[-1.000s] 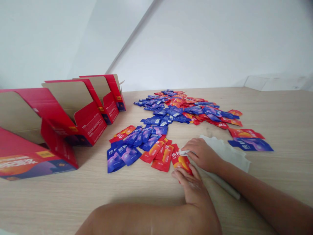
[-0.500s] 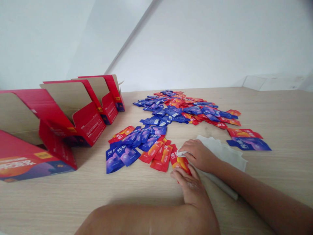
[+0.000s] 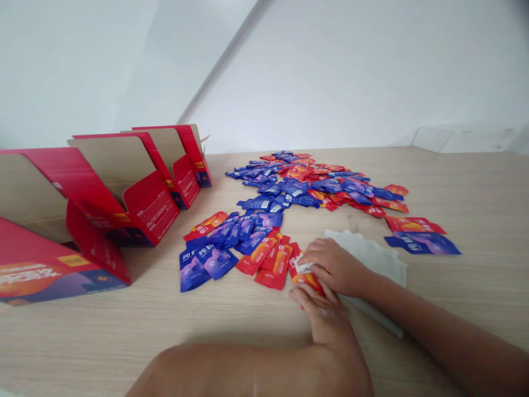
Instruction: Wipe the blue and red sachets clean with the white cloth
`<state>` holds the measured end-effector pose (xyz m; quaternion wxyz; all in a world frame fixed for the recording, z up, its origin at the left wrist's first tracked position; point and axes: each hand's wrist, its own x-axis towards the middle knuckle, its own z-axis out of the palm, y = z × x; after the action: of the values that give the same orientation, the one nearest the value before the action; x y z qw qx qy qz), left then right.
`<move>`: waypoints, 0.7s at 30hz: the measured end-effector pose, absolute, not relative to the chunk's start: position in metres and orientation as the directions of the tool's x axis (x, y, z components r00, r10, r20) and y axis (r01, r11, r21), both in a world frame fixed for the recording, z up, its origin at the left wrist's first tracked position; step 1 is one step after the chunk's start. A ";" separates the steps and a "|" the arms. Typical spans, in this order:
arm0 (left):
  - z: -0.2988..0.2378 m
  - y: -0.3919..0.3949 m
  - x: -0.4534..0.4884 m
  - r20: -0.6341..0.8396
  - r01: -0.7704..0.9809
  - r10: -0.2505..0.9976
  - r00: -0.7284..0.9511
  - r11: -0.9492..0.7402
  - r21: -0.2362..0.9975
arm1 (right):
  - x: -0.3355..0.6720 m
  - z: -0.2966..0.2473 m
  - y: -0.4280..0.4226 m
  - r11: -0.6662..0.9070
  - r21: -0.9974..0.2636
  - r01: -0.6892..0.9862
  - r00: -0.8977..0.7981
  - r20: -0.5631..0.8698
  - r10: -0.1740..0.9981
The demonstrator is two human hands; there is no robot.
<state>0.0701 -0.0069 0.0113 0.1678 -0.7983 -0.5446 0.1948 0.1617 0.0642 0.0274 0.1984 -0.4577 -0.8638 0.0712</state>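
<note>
Red sachet (image 3: pixel 305 282) sits on the desk (image 3: pixel 103 344), centre-near, at the right end of the loose fanned row, between both hands.

Right grip (image 3: pixel 334 267) comes in from the right, fingers closed on a white tissue scrap (image 3: pixel 305 267) pressed onto the sachet's upper face. Left grip (image 3: pixel 326 321) lies on the near side, fingers curled against the sachet's lower edge, apparently clenched on it, though the fingers hide part of that edge.

Handling, my read: sachet looks very light, thin and floppy, glossy film likely slippery when wiped. Won't hold shape under a one-sided push, so pin it flat or take it by the crimped seal edges, not the soft filled middle.

Around it: red sachets (image 3: pixel 268 264) just left, blue sachets (image 3: pixel 204 262) further left, mixed sachet heap (image 3: pixel 297 184) far. One red sachet (image 3: pixel 415 224) and one blue sachet (image 3: pixel 422 244) lie apart on the right. Large white wipe (image 3: pixel 367 253) lies under the right wrist. Open red cartons (image 3: pixel 151 207) stand along the left, tan inner panels showing.
</note>
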 end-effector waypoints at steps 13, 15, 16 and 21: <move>-0.011 -0.004 0.072 0.032 0.887 0.953 0.302 -0.269 -0.376 | 0.155 0.034 0.056 0.654 -0.292 0.698 -0.587 0.290 0.756; -0.016 -0.004 0.072 0.084 0.906 0.949 0.305 -0.262 -0.333 | 0.161 0.030 0.063 0.608 -0.284 0.742 -0.538 0.291 0.791; -0.019 -0.004 0.072 0.100 0.913 0.946 0.308 -0.264 -0.310 | 0.165 0.028 0.067 0.586 -0.276 0.762 -0.515 0.291 0.806; -0.023 -0.003 0.072 0.099 0.914 0.944 0.316 -0.275 -0.298 | 0.176 0.025 0.072 0.544 -0.267 0.796 -0.462 0.313 0.830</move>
<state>0.0718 -0.0035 -0.0234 0.1513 -0.7970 -0.5828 0.0484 0.1760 0.0717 0.0255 0.2065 -0.4759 -0.8539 0.0415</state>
